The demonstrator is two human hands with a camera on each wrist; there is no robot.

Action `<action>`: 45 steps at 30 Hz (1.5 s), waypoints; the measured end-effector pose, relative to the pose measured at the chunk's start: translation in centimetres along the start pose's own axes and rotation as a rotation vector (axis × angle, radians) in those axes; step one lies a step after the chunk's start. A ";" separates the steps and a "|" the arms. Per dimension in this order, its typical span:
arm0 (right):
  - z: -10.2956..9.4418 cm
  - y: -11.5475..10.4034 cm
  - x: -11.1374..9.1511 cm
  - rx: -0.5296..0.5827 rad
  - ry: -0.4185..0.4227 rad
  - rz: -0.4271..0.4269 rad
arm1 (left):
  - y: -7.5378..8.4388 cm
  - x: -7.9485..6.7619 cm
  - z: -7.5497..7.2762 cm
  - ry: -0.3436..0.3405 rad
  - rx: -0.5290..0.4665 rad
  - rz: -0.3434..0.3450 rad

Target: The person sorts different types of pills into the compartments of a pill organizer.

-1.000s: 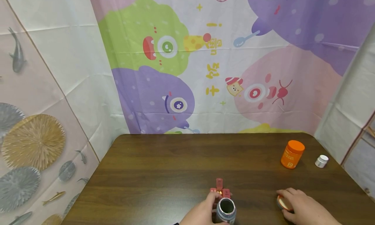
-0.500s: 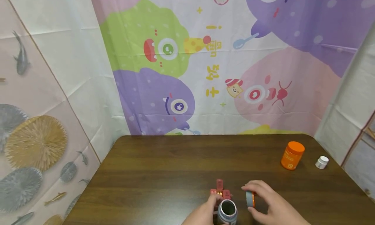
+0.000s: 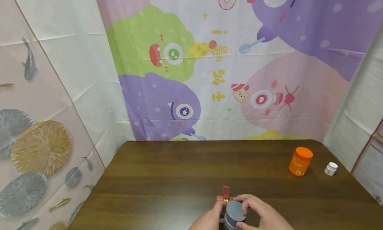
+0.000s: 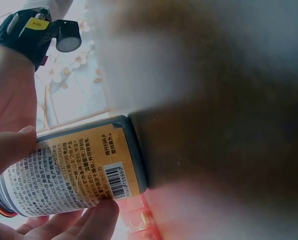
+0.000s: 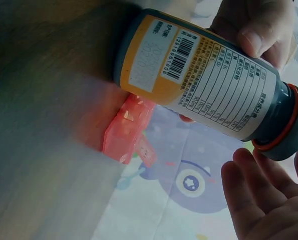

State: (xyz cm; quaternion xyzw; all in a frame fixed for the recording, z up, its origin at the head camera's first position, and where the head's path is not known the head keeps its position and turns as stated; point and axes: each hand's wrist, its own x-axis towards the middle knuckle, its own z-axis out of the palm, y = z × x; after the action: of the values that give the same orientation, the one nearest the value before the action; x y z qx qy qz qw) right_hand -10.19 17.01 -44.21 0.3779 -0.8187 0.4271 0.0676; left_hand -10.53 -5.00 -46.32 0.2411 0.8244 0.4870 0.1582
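Note:
A dark grey-blue pill bottle (image 4: 73, 170) with a white and yellow printed label stands upright near the table's front edge. My left hand (image 3: 206, 218) holds it round the side, thumb on one face and fingers on the other. On its mouth sits the grey cap (image 3: 235, 209) with an orange lower edge (image 5: 291, 117). Fingers and thumb of my right hand (image 3: 264, 211) grip this cap at its sides. Just behind the bottle lies a red, see-through pill organizer (image 3: 226, 191) with raised lids. Small pale pills (image 5: 128, 116) show in its compartments.
An orange jar (image 3: 300, 162) with an orange lid stands at the table's right rear. Beside it, nearer the right edge, is a small white bottle (image 3: 330, 169). Printed cloth (image 3: 221, 123) hangs behind the brown table (image 3: 164, 176).
My right hand has brought the cap leftward from the table onto the bottle's open mouth, turning it upright. My left hand keeps holding the bottle in place. The head view tilts slightly upward.

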 end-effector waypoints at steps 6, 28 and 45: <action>0.2 0.6 -0.2 -0.033 -0.046 -0.091 | -0.1 0.1 0.0 0.015 0.091 0.031; 0.9 -2.2 2.1 -0.375 -0.136 0.278 | 0.1 0.0 -0.3 -0.006 0.110 0.002; -1.2 -1.2 1.7 -0.387 -0.213 -0.282 | 0.1 -0.2 -0.1 0.009 0.172 -0.029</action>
State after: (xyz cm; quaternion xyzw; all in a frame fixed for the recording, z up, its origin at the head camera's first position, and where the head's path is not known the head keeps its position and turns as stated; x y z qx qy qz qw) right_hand -10.84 16.53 -41.96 0.5114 -0.8268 0.2066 0.1109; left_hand -10.40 -5.19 -46.21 0.2398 0.8674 0.4129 0.1402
